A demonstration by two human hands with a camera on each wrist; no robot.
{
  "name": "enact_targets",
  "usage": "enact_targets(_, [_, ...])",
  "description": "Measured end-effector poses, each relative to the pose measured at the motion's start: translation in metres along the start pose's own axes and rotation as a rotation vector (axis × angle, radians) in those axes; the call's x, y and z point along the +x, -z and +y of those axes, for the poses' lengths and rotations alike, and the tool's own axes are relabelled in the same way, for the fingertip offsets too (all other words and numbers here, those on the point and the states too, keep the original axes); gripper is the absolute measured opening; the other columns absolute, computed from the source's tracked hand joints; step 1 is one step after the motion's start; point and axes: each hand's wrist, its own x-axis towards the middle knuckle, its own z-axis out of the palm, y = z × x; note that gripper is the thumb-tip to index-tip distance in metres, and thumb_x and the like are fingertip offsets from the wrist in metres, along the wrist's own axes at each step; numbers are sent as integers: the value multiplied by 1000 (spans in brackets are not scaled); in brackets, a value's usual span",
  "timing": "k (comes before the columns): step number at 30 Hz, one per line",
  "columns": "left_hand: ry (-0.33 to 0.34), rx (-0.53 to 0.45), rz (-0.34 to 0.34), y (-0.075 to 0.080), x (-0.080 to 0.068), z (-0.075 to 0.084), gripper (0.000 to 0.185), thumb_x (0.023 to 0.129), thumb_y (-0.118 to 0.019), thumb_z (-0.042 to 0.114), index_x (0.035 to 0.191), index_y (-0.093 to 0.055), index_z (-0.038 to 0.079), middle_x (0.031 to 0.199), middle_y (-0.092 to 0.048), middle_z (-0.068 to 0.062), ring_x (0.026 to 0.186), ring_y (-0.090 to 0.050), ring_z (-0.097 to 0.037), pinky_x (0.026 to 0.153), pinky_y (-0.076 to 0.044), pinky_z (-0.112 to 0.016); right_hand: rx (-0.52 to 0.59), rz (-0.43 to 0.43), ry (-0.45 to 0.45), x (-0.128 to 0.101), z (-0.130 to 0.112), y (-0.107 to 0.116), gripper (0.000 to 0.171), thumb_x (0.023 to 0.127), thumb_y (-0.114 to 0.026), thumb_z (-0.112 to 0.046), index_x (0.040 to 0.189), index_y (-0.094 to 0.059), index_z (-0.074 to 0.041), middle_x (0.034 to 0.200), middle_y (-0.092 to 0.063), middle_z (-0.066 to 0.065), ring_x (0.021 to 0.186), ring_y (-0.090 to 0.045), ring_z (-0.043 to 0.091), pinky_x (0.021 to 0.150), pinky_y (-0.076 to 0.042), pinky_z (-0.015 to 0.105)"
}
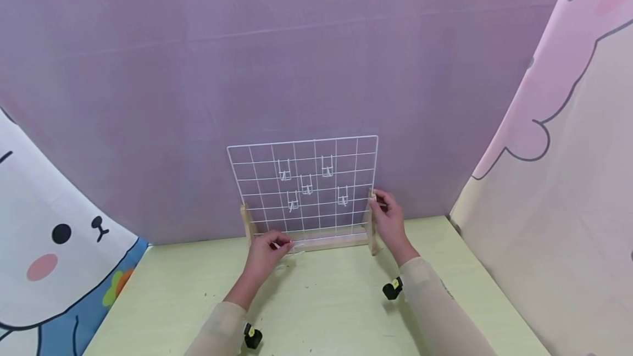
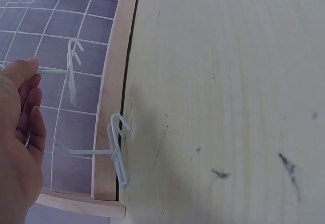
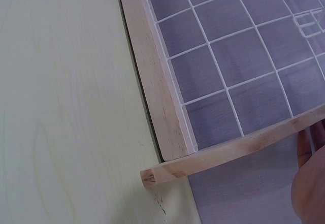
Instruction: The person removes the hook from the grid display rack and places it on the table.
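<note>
A white wire grid panel [image 1: 262,180] stands upright in a wooden stand [image 1: 326,243] at the back of a pale green table [image 1: 336,312]. Several white hooks [image 1: 306,185] hang on the grid. My left hand [image 1: 279,243] is low in front of the stand's base bar [image 2: 109,107] and pinches a white wire hook [image 2: 71,76] between thumb and fingers. A second white hook [image 2: 118,153] lies against the base bar, close to that hand. My right hand [image 1: 378,202] grips the top of the stand's right upright [image 1: 372,235]; in the right wrist view only its fingertips [image 3: 307,183] show behind the wooden bar [image 3: 233,150].
A purple backdrop [image 1: 296,59] hangs just behind the grid. A cartoon rabbit curtain [image 1: 59,246] closes the left side and a pink cartoon curtain [image 1: 568,125] the right. Small dark marks [image 2: 287,165] dot the tabletop in front of the stand.
</note>
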Motion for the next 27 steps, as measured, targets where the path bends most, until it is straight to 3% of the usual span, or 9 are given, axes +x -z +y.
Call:
enact_targets(5, [-28,-7,3,-3,1,-5,10,93,-86,-2,100,-83,4,88,-76,4,81,-67,-12,71,-59,-26,-3,0,-11,1,0,1,32,111,-69,-15,140,-68,-2,127,-66,18,107,-64,21,89,-60,21])
enact_targets(14, [41,-3,-40,-4,1,-10,7,95,-86,1,101,-83,5,90,-77,5,83,-68,-13,74,-59,-27,-3,-31,-78,-7,-36,0,32,111,-66,-6,141,-64,7,131,-64,26,107,-63,19,91,-59,24])
enact_targets(21, [39,-11,-36,-7,1,-14,7,95,-84,-2,100,-82,2,89,-77,3,81,-68,-13,73,-58,-26,-13,-5,-63,2,-4,0,32,112,-66,-8,142,-65,2,131,-65,23,106,-63,19,88,-59,23])
enact_targets(27, [38,-21,-45,-9,1,-17,8,94,-84,-5,99,-81,1,89,-78,2,81,-69,-14,73,-59,-26,-8,1,-2,2,3,0,32,111,-69,-13,140,-68,-1,128,-67,18,106,-64,22,86,-59,21])
